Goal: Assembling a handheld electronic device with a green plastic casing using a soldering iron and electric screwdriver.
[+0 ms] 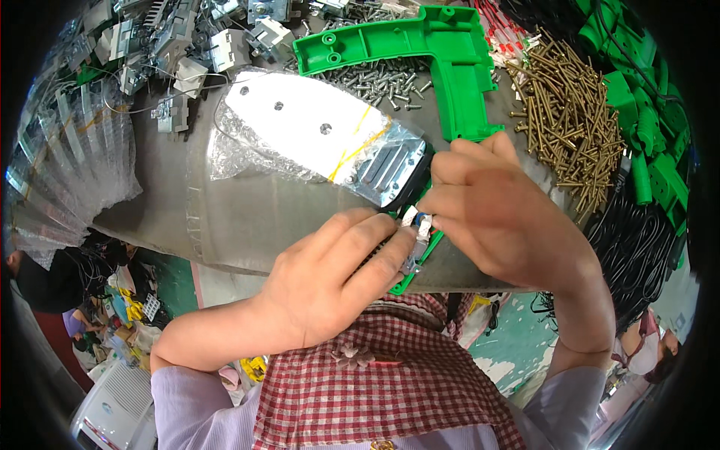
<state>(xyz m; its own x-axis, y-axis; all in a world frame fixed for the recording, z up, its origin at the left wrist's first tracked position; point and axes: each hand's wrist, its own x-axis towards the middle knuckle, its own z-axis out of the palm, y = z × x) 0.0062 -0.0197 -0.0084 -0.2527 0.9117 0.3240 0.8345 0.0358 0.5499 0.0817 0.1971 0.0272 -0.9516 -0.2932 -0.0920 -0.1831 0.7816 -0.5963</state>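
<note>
Close to the table's front edge lies a green plastic housing half (405, 283), mostly covered by my hands. My left hand (330, 270) is curled over it with the fingertips pressed on its inner parts. Between my hands show two small white pieces (424, 225) and a greyish clear part (411, 264) inside the housing. My right hand (491, 202) is closed in a pinch just beside the white pieces; what its fingertips grip is hidden. Just beyond rests a long metal plate (292, 112) in clear wrap with a yellow band, its black end (411, 180) near my fingers.
Another green housing half (450, 52) lies at the back over silver screws (386, 79). Brass-coloured screws (566, 112) are heaped right, with black cables (634, 255) and green shells (652, 127) beyond. Metal-and-white units (172, 37) and plastic-wrapped pieces (82, 157) fill the left.
</note>
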